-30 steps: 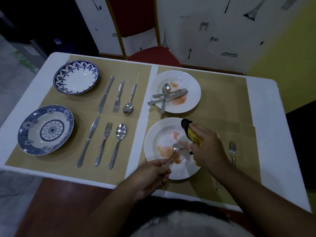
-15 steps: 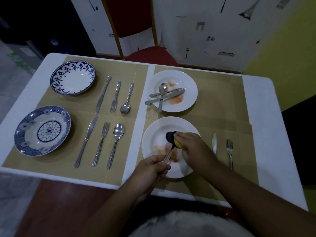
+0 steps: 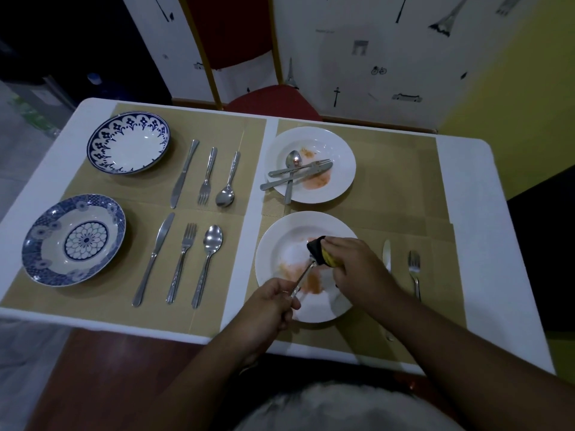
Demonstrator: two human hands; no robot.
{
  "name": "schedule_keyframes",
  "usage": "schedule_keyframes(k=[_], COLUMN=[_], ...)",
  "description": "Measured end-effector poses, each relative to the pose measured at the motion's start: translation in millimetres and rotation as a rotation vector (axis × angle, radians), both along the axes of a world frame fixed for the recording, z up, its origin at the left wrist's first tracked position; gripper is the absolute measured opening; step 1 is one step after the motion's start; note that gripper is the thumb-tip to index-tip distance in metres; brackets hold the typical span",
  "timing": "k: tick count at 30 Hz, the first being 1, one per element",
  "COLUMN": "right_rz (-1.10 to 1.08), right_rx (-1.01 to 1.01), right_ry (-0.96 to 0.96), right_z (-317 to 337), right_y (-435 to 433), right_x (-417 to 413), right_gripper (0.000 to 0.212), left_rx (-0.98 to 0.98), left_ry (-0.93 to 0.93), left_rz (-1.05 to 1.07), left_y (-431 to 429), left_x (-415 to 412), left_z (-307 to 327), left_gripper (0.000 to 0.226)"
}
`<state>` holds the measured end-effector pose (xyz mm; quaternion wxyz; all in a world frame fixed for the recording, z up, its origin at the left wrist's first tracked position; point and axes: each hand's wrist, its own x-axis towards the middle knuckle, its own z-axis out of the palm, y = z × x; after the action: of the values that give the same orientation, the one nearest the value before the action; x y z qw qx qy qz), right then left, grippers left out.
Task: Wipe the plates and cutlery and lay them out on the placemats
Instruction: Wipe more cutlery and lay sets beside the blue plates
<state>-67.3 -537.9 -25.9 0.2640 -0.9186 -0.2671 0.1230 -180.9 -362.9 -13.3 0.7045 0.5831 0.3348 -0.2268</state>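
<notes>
1. your left hand (image 3: 270, 303) is closed round the handle of a slim steel utensil (image 3: 302, 275), which you hold slanted over the near white round plate (image 3: 273, 241).
2. your right hand (image 3: 354, 265) grips a bunched yellow and black cloth (image 3: 320, 251), closed round the head of that utensil. the head is hidden, so you cannot tell whether it is a spoon or a fork.
3. the near white plate lies on the near right tan woven placemat (image 3: 441, 275) and has orange smears in its well, just under the utensil.
4. right of that plate, a steel table knife (image 3: 386, 253) and a steel dinner fork (image 3: 414, 269) lie side by side on the same mat. your right forearm partly covers the knife.
5. the far white round plate (image 3: 339, 150), on the mat behind, has an orange smear. a soiled spoon (image 3: 293, 159), a soiled fork (image 3: 314, 165) and a soiled knife (image 3: 280, 181) lie crossed on it.
6. on the left mats sit a blue-rimmed white bowl (image 3: 129, 143) and a blue floral patterned bowl (image 3: 74, 239).
7. beside the far bowl lie a far knife (image 3: 183, 175), a far fork (image 3: 207, 178) and a far spoon (image 3: 228, 181), in a row.
8. beside the near bowl lie a near knife (image 3: 154, 259), a near fork (image 3: 183, 259) and a near spoon (image 3: 208, 256).
9. all of it stands on a white table (image 3: 466, 181).
</notes>
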Motion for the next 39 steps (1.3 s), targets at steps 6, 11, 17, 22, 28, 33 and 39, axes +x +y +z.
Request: schedule_keyframes(k=[6,11,17,22,28,33,39], right_rz=[-0.123,0.039,0.276,0.007,-0.379,-0.587,-0.770], right_rx=[0.102,0.080,-0.102,-0.021,0.180,0.265,0.263], right_ry=[-0.023,-0.171,-0.240,-0.188,0.009,0.111,0.149], right_z=[0.7,2.6,-18.2,-8.5,10.9,10.8,1.4], right_y=[-9.3,-9.8,-17.2,-30.8,-67.2,-110.3,-178.3], right_x=[-3.5,-18.7,-5.9,13.3,1.5,-9.8,-20.4], right_gripper=[0.060,0.060,0.047,0.058,0.062,0.063,0.060], left_rx=[0.078,-0.141,-0.063,0.102,0.128,0.045,0.136], left_ry=[0.075,0.109,0.043,0.005,-0.051,-0.027,-0.026], left_rz=[0.047,0.105,0.027,0.053,-0.047,-0.099,-0.289], left_y=[-5.0,-12.6,-10.9,-13.5,-52.0,-107.4,-175.7], left_x=[10.5,12.0,7.7,11.1,34.9,61.7,85.4], left_z=[0.6,5.0,6.0,4.0,3.9,0.6,-13.0], left_gripper=[0.025,0.020,0.022,0.015,0.011,0.007,0.010])
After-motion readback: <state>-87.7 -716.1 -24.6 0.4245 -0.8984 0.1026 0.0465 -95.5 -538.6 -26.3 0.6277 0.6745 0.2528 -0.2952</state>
